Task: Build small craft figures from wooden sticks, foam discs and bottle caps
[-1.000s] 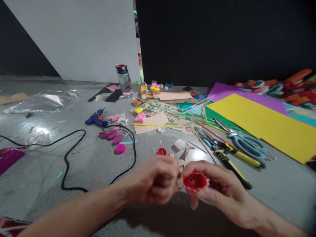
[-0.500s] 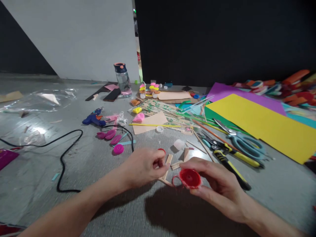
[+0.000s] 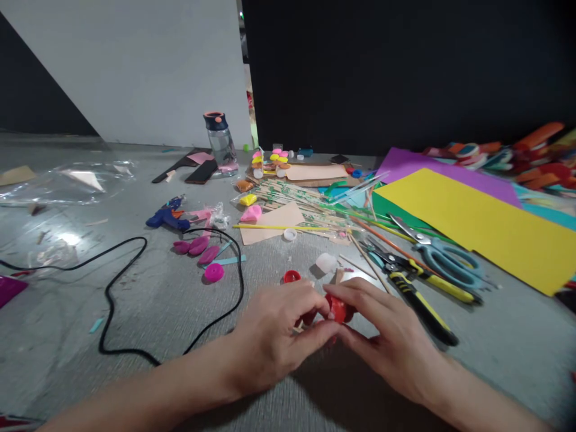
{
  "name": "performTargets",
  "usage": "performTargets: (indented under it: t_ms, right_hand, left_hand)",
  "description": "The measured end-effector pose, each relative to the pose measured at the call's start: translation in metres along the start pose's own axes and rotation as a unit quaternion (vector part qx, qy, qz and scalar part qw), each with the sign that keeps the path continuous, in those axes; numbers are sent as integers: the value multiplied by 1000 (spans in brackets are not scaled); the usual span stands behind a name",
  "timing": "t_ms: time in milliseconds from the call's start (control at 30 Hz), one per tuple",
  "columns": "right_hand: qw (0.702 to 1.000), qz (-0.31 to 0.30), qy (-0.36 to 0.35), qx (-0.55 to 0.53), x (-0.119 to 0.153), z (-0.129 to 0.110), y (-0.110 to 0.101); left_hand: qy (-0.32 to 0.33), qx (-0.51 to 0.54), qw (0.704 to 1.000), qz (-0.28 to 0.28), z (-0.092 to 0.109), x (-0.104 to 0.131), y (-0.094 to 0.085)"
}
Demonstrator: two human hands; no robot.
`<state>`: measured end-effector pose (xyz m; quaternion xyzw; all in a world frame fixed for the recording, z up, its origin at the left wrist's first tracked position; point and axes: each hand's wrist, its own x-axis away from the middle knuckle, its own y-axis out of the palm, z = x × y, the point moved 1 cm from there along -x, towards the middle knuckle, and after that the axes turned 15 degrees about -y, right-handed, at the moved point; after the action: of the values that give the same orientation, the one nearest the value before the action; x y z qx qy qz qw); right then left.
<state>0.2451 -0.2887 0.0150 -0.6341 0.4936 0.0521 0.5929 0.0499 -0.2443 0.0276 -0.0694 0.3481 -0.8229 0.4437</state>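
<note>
Both hands meet low in the middle of the head view around a red bottle cap (image 3: 337, 308) with a ragged rim. My right hand (image 3: 389, 336) grips the cap between thumb and fingers. The fingertips and thumb of my left hand (image 3: 281, 336) are closed on the cap's left side. Behind my left hand, a second red cap (image 3: 291, 276) lies on the table. A whitish translucent lump (image 3: 326, 263) rests beyond the held cap. The small wooden sticks beneath the hands are mostly hidden.
At the left, a blue glue gun (image 3: 168, 217) trails a black cord (image 3: 108, 306). Pliers (image 3: 418, 300) and scissors (image 3: 432, 249) lie to the right, near yellow sheet (image 3: 486, 228). A water bottle (image 3: 221, 144) stands at the back. Magenta clay pieces (image 3: 198, 246) lie left of centre.
My left hand has moved right and down and now grips the cap too. The cap has turned, so its open inside no longer faces me. The second cap shows more fully.
</note>
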Motion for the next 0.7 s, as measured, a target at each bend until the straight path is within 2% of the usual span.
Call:
performTargets:
  t_ms: [167, 433, 600, 700]
  right_hand:
    - [996, -30, -22, 80, 1, -4, 3]
    - [972, -65, -74, 213, -4, -10, 9]
    - [964, -59, -86, 245, -9, -14, 12]
    - [964, -66, -86, 244, -8, -15, 13]
  left_hand:
    - [15, -71, 997, 14, 2, 1, 3]
    - [6, -216, 974, 74, 5, 2, 8]
    - [29, -208, 974, 86, 2, 3, 11]
    - [10, -174, 982, 70, 2, 0, 11]
